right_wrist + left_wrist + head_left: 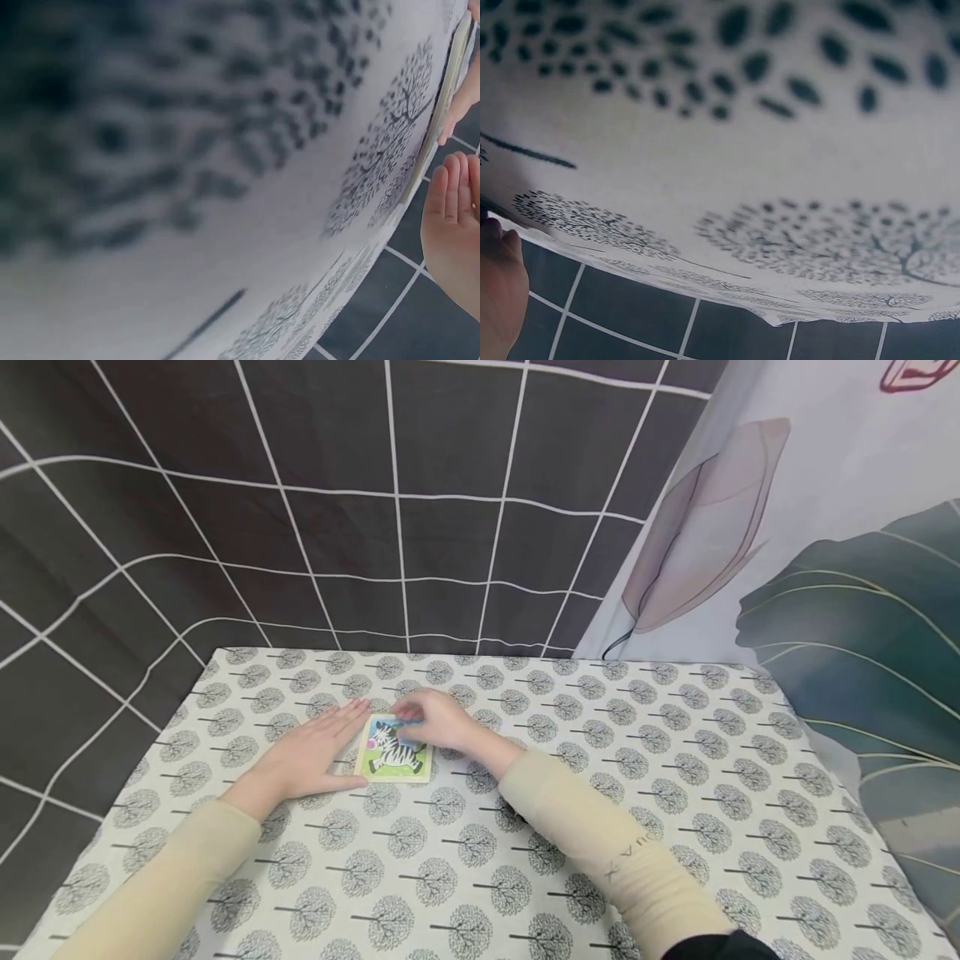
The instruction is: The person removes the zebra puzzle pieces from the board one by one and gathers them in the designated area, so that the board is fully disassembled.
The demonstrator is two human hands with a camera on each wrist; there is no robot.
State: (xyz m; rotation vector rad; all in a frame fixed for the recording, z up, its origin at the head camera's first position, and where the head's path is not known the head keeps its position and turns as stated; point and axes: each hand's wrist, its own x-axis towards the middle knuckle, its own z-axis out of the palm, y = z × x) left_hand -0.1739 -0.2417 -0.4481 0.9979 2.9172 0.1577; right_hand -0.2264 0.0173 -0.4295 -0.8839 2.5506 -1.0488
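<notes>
A small square zebra picture puzzle [390, 767], pale-rimmed with a green and blue background, lies on the patterned cloth. My left hand [318, 756] rests flat along its left side, fingers extended and thumb at the lower left corner. Over the upper right part, my right hand [442, 720] has curled fingers and pinches a small bluish puzzle piece [410, 734], mostly covered by the fingers. In the right wrist view the right hand [454, 232] shows with bent fingers, close to the left hand [465, 94]. Only part of the left hand [501, 292] enters the left wrist view.
A white tablecloth [472, 843] with grey tree prints covers the table. Behind it hangs a dark curtain [450, 539] with a white grid. A pale curtain with large leaf prints [855, 627] hangs at the right.
</notes>
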